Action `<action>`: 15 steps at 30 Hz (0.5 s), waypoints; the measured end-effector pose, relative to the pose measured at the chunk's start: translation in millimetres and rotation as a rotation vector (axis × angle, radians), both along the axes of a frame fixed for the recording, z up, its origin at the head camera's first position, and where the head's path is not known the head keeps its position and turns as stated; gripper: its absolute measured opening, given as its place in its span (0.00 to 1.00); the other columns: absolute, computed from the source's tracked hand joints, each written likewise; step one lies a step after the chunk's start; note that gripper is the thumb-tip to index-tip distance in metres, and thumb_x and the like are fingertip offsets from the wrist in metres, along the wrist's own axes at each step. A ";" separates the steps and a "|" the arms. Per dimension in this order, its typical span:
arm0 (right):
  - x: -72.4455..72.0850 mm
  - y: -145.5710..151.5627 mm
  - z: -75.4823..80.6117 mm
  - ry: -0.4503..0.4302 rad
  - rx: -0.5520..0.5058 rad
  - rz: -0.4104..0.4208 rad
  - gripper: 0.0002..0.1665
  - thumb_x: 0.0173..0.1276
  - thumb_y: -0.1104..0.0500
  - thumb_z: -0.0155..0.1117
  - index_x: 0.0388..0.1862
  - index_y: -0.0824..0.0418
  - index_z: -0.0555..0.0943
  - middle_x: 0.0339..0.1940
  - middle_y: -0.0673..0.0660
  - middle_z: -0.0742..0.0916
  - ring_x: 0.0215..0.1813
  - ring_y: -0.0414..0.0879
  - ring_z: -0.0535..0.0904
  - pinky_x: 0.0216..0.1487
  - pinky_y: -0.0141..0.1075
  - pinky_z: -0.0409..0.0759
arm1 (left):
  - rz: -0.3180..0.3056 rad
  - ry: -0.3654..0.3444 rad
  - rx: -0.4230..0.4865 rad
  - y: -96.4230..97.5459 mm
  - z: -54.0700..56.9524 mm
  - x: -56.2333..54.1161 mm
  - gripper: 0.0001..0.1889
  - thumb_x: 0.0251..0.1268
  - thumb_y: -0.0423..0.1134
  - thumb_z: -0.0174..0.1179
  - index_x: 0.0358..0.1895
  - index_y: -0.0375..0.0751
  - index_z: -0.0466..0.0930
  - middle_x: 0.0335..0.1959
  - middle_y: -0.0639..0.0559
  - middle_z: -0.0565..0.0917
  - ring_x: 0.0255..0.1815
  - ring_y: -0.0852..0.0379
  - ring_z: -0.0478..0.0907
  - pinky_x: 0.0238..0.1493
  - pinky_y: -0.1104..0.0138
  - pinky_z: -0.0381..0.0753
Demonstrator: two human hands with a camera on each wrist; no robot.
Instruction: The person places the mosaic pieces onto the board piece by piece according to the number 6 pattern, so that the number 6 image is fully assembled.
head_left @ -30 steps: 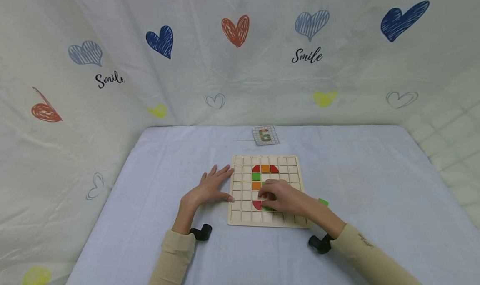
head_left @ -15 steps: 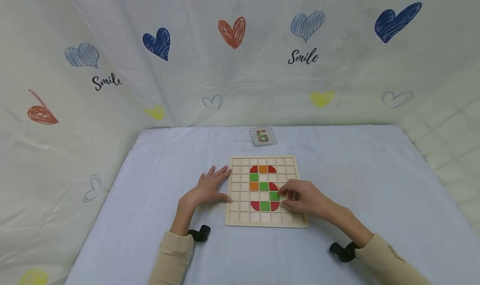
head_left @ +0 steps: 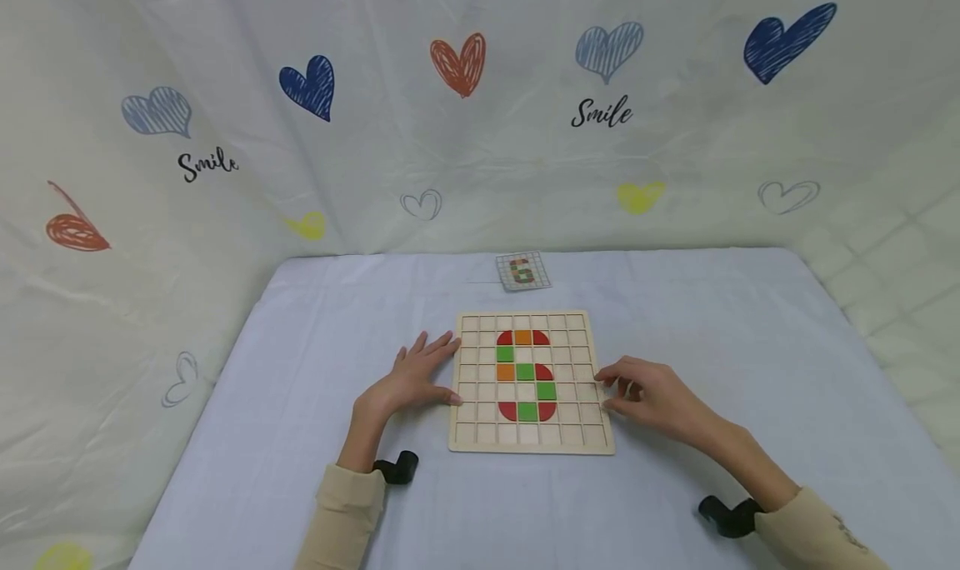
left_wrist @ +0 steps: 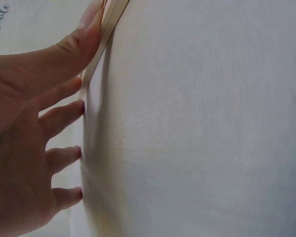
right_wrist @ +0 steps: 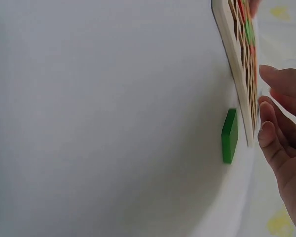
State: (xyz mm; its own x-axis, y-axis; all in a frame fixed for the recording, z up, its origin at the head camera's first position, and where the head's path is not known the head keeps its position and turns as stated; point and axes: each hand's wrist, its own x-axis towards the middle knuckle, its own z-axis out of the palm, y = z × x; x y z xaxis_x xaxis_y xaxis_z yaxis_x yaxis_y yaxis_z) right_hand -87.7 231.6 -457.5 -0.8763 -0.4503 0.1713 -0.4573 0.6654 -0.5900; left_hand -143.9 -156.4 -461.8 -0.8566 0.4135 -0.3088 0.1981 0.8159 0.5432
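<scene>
A wooden grid board (head_left: 476, 437) lies mid-table with red, orange and green tiles (head_left: 527, 412) set in its squares, shaped like a 6. My left hand (head_left: 408, 384) has its fingers spread; the thumb touches the board's left edge, as the left wrist view also shows. By the board's right edge hovers my right hand (head_left: 656, 397), fingers bent loosely, thumb and forefinger apart with nothing between them. In the right wrist view, a loose green tile (right_wrist: 230, 137) lies on the cloth beside the board, under that hand. The head view hides this tile behind the hand.
A small card (head_left: 523, 272) printed with a gridded 6 pattern lies behind the board. White cloth (head_left: 720, 320) covers the table. A white curtain (head_left: 525, 153) with printed hearts hangs along the back and sides.
My right hand has moved right, off the tiles to the board's right edge, uncovering the pattern. The loose green tile has become hidden in the head view. My left hand keeps its place.
</scene>
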 end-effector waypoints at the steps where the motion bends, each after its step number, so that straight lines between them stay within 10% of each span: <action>1: 0.9 2.8 -0.4 0.011 0.003 -0.003 0.22 0.53 0.70 0.80 0.48 0.63 0.86 0.39 0.50 0.88 0.35 0.39 0.79 0.33 0.30 0.81 | 0.000 0.001 -0.001 0.0 -0.3 0.2 0.51 0.57 0.50 0.76 0.83 0.51 0.57 0.85 0.53 0.53 0.87 0.39 0.35 0.81 0.35 0.35; 15: 11.6 33.6 -7.1 0.042 0.058 -0.054 0.19 0.51 0.66 0.82 0.42 0.62 0.86 0.35 0.46 0.85 0.33 0.37 0.76 0.32 0.30 0.78 | 0.004 -0.007 -0.006 2.0 1.4 -0.4 0.51 0.58 0.50 0.76 0.83 0.51 0.57 0.85 0.52 0.53 0.87 0.38 0.35 0.81 0.36 0.34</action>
